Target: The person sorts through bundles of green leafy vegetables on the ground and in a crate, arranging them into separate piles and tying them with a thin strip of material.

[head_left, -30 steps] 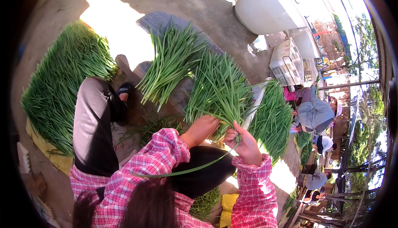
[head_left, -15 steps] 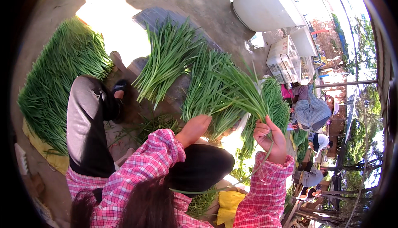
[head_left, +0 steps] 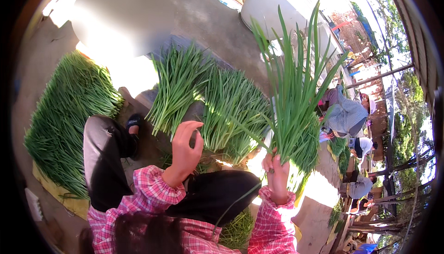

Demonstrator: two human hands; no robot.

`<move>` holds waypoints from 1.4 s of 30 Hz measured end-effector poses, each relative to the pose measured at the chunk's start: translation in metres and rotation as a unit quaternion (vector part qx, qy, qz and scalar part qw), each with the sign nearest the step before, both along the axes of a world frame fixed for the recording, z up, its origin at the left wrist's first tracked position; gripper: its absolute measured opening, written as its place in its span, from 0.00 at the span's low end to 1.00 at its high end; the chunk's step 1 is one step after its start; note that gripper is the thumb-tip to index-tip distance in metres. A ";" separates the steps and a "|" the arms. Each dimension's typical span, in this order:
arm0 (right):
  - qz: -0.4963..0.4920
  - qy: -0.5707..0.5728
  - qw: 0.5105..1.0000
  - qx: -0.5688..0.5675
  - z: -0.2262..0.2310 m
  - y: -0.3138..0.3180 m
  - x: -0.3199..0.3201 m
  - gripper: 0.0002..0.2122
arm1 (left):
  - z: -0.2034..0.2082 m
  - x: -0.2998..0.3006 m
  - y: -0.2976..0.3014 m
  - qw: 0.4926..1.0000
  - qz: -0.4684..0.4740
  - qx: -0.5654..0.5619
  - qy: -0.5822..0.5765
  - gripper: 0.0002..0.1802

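Note:
My right hand point(head_left: 277, 175) is closed round the lower end of a bunch of garlic chives point(head_left: 298, 87), long flat green leaves fanning upward. One loose leaf point(head_left: 236, 205) trails from that hand toward my lap. Over my knee, my left hand point(head_left: 186, 151) is raised with curved fingers and thumb apart, holding nothing. Just beyond it lie a pile of cut chives point(head_left: 178, 90) and a second pile point(head_left: 231, 110) to its right. More chives point(head_left: 303, 145) lie behind the held bunch, partly hidden by it.
At the left, a large stack of chives point(head_left: 74, 120) rests on a yellow sheet point(head_left: 60, 191). Loose trimmings point(head_left: 238, 230) lie below my knee. A big white tub point(head_left: 277, 6) stands at the back. Several people, one in a checked blue top point(head_left: 347, 113), sit at the right.
My left hand has risen and its fingers have parted. My right hand has moved left and down, and its bunch now stands more upright. The view has shifted.

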State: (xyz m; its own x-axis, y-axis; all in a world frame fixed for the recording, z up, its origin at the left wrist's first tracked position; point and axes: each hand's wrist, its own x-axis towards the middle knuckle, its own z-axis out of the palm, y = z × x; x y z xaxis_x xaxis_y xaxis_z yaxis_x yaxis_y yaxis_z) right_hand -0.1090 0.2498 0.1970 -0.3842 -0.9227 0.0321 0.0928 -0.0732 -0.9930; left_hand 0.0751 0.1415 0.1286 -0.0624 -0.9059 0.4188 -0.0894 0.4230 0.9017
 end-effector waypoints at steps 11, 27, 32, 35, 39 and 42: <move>0.039 0.149 0.988 0.022 -0.058 -0.070 0.099 0.13 | 0.062 0.041 -0.053 0.942 -0.291 0.109 0.127 0.44; 0.135 0.462 0.841 -0.246 -0.047 -0.099 0.130 0.19 | 0.081 0.095 -0.024 0.927 -0.136 0.180 0.300 0.34; 0.124 0.473 0.832 -0.260 -0.055 -0.103 0.133 0.17 | 0.093 0.093 -0.025 0.932 -0.127 0.133 0.312 0.36; 0.118 0.477 0.825 -0.278 -0.058 -0.104 0.142 0.17 | 0.097 0.096 -0.028 0.940 -0.121 0.113 0.299 0.37; 0.109 0.521 0.801 -0.272 -0.068 -0.104 0.146 0.18 | 0.078 0.107 -0.033 0.952 -0.116 0.097 0.267 0.41; 0.088 0.550 0.790 -0.256 -0.077 -0.100 0.150 0.18 | 0.074 0.109 -0.036 0.968 -0.119 0.060 0.214 0.40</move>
State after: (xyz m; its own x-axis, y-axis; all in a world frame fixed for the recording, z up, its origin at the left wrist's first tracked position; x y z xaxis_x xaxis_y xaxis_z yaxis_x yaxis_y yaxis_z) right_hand 0.0413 0.1500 0.1201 0.2690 -0.7164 0.6437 -0.7515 -0.5741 -0.3249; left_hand 0.1841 0.1055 0.2025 -0.1196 -0.9306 0.3461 0.3907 0.2763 0.8781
